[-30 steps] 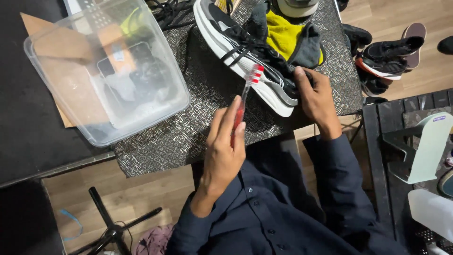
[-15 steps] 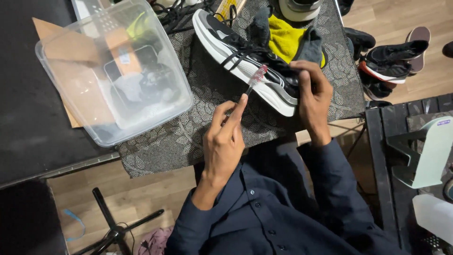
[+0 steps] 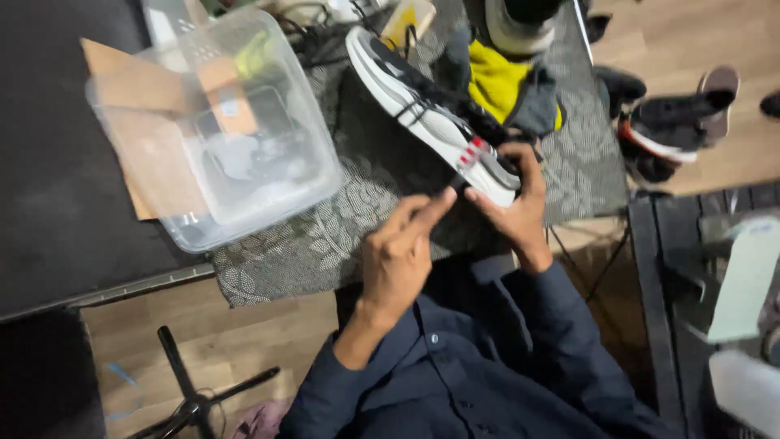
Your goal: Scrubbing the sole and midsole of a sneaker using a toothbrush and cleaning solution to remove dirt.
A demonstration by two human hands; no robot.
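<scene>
Since 0.5 s ago, the left hand has carried the toothbrush up to the sneaker, its red-and-white head now against the white sole near the heel. Its fingers pinch the handle, index extended, though the handle itself is blurred and hard to trace. The right hand grips the sneaker's heel end, fingers curled around it. That shoe lies tilted on the patterned grey mat, just right of a clear plastic bin.
</scene>
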